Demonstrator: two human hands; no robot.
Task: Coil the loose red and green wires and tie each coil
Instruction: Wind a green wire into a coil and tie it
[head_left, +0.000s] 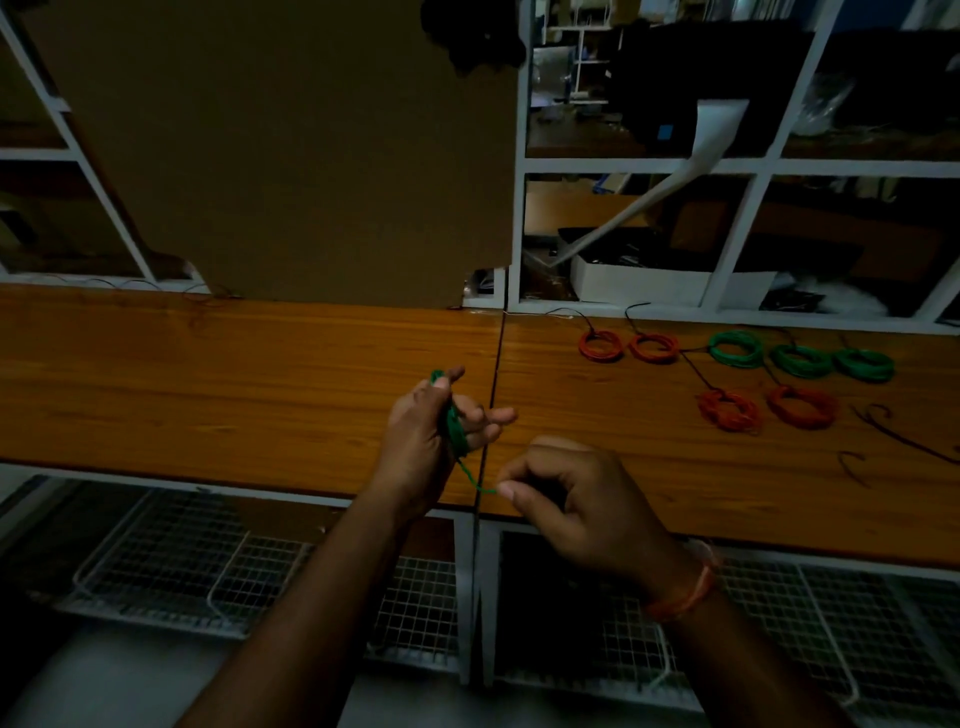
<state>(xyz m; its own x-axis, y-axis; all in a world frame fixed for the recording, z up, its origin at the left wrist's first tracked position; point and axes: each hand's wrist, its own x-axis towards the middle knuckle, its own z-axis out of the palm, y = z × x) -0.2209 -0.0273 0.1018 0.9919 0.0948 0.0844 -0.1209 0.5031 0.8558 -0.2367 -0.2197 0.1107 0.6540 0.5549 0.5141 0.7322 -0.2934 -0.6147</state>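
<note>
Two hands raised: left hand (426, 431) grips green coil (456, 431), right hand (576, 493) pinches tail.

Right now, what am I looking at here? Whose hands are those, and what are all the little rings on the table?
There is no machine here, just a person at work. The one picture comes from a camera worn on the person's head, so you look down at their two hands as if they were yours.

The left hand holds a small bundle of green wire wound around its fingers. The right hand pinches the loose end of that same wire, which runs across between the hands.

Below them is a long wooden table. On its right side lie finished rings of wire: four red coils and three green coils. Some thin dark strands lie near them too.

Under the table's edge you can see wire mesh baskets.
</note>
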